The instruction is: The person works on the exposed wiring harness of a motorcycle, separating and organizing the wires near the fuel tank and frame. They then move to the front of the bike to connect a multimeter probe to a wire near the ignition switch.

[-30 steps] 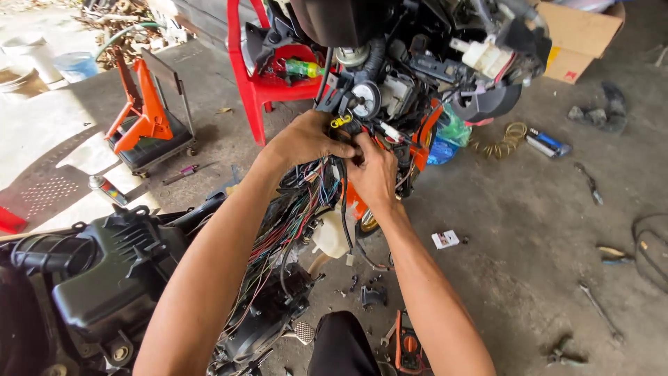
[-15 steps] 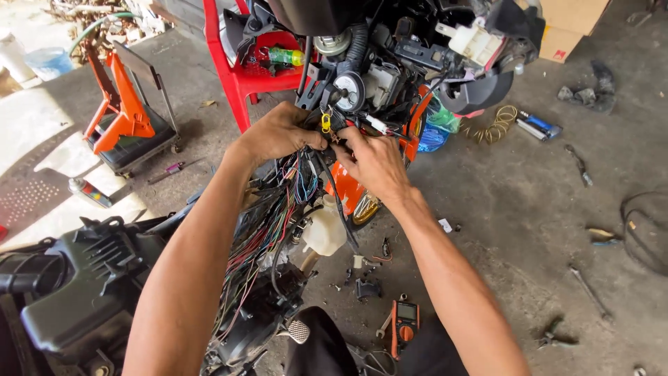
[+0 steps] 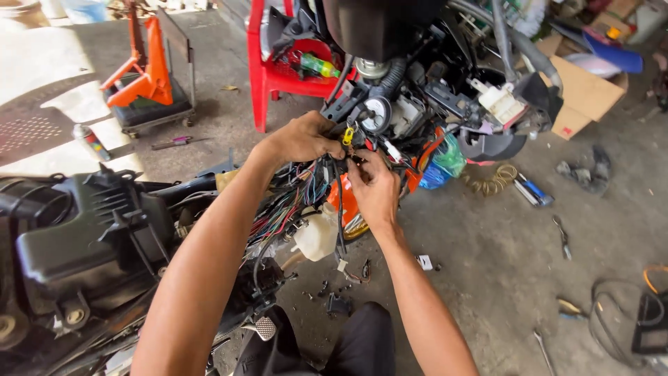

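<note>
Under the stripped scooter's front end, left hand (image 3: 303, 139) closes around a bundle of multicoloured wires (image 3: 292, 205) beside a small yellow plastic connector (image 3: 348, 134). Right hand (image 3: 376, 188) pinches thin black leads just below it. White plastic reservoir (image 3: 316, 235) sits beneath both hands.

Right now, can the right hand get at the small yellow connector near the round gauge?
Probably yes. The right hand sits just below the small yellow connector, with only thin wires between; the left hand beside it leaves that side open.
</note>
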